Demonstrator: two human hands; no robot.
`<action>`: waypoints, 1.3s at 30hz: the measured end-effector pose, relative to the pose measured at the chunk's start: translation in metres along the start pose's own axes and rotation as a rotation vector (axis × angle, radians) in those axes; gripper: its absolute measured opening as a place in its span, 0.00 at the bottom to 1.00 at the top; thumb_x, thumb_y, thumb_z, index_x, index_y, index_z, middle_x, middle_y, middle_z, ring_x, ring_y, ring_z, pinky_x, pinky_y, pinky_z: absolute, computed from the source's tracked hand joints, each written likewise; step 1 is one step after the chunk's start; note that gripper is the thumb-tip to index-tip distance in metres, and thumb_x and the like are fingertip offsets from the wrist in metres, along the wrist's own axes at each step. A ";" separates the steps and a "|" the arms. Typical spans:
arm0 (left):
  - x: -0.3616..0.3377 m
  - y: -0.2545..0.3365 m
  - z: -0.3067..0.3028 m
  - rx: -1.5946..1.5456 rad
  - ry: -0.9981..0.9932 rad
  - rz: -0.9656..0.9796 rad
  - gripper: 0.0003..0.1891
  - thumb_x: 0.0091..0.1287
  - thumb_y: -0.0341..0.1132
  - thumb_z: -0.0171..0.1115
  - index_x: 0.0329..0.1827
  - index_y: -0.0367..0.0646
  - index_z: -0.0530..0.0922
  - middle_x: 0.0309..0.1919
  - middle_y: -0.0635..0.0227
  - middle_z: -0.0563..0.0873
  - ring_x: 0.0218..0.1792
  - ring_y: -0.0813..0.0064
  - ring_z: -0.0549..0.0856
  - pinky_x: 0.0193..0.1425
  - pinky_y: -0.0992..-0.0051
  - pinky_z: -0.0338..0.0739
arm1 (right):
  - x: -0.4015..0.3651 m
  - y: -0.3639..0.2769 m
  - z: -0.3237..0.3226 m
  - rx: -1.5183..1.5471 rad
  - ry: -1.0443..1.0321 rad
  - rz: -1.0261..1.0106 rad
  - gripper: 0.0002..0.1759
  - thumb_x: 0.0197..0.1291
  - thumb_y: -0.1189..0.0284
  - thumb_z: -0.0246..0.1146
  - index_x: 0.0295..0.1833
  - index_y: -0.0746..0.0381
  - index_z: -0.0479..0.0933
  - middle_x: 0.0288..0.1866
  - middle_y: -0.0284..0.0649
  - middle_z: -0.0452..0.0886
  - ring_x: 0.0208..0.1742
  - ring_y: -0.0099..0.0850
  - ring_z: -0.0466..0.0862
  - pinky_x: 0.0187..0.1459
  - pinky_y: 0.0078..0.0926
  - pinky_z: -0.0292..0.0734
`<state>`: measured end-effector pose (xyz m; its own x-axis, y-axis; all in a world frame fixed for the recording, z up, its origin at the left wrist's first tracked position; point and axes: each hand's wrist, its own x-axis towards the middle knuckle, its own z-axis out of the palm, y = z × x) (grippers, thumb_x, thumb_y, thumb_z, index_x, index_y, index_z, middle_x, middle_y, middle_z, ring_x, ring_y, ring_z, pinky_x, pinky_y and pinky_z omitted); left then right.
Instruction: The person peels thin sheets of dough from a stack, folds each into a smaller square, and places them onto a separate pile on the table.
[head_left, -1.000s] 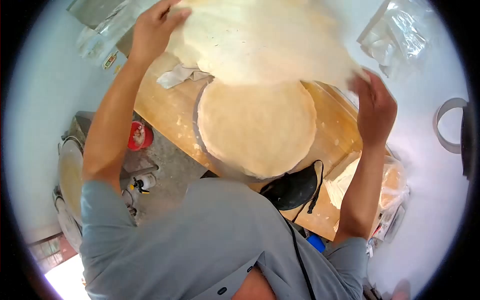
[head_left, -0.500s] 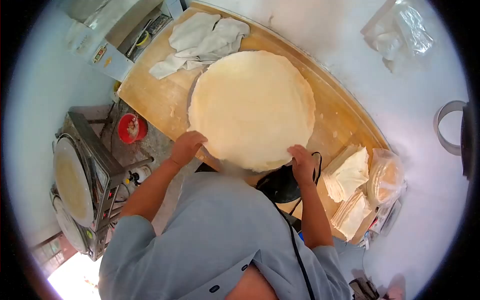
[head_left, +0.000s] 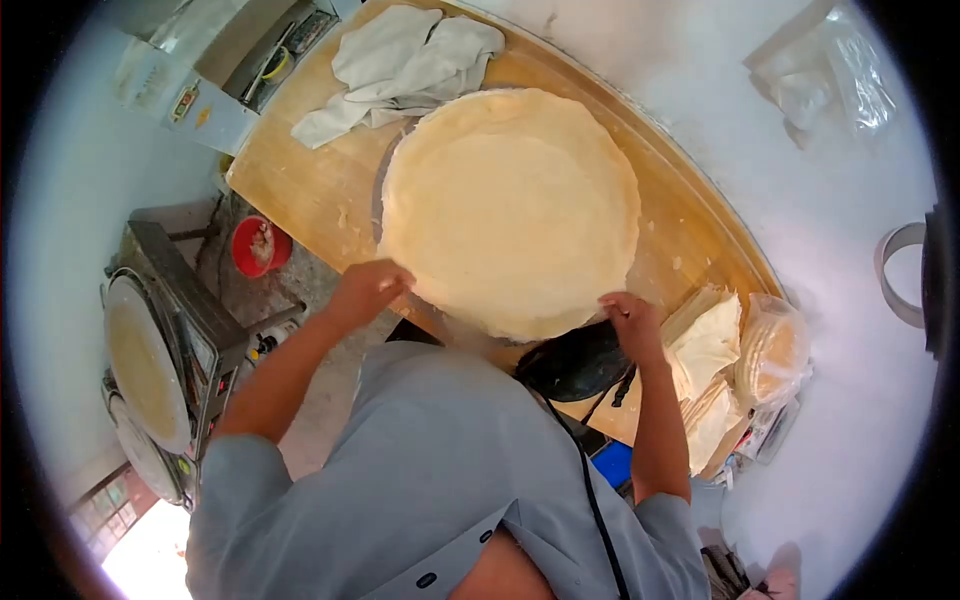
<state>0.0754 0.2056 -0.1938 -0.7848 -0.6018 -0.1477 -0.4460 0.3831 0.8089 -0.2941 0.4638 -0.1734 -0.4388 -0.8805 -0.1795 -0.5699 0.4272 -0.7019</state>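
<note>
A large, round, thin sheet of dough lies over a round grey plate, whose rim shows at the left. My left hand pinches the sheet's edge at the lower left. At the lower right edge, my right hand pinches the sheet between thumb and fingers. Under and beside my right hand is a black rounded object with a cord.
On the wooden table are a crumpled cloth, folded flatbread stacks and a bagged stack. A red bucket stands on the floor. Round griddles are at the left; a wall rises behind.
My right hand has moved outward to the right with the sheet's edge. My left hand has shifted slightly and its fingers are closed more tightly. The sheet's right side lies a little farther right.
</note>
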 end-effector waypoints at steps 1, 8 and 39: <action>0.019 0.001 -0.007 -0.061 0.034 -0.021 0.08 0.67 0.36 0.65 0.43 0.42 0.84 0.37 0.57 0.87 0.37 0.56 0.86 0.42 0.65 0.79 | 0.017 -0.002 -0.008 0.006 0.017 0.067 0.06 0.60 0.73 0.64 0.41 0.64 0.82 0.32 0.44 0.84 0.37 0.40 0.84 0.41 0.33 0.78; 0.195 -0.027 -0.028 0.048 0.132 -0.059 0.15 0.58 0.38 0.67 0.44 0.39 0.81 0.35 0.54 0.85 0.39 0.56 0.85 0.43 0.62 0.77 | 0.158 0.043 -0.009 0.028 0.158 0.125 0.13 0.57 0.68 0.69 0.38 0.68 0.80 0.26 0.46 0.81 0.27 0.34 0.77 0.34 0.34 0.73; 0.164 0.060 0.192 0.451 -0.382 0.173 0.36 0.60 0.35 0.67 0.73 0.42 0.67 0.66 0.55 0.71 0.65 0.56 0.71 0.65 0.57 0.69 | 0.099 0.079 0.003 0.235 0.128 0.533 0.09 0.53 0.71 0.70 0.33 0.65 0.80 0.28 0.39 0.83 0.31 0.31 0.82 0.32 0.28 0.79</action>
<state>-0.1628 0.2642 -0.2784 -0.9234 -0.2432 -0.2969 -0.3713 0.7618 0.5308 -0.3799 0.4098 -0.2488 -0.7109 -0.5191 -0.4745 -0.0856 0.7336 -0.6742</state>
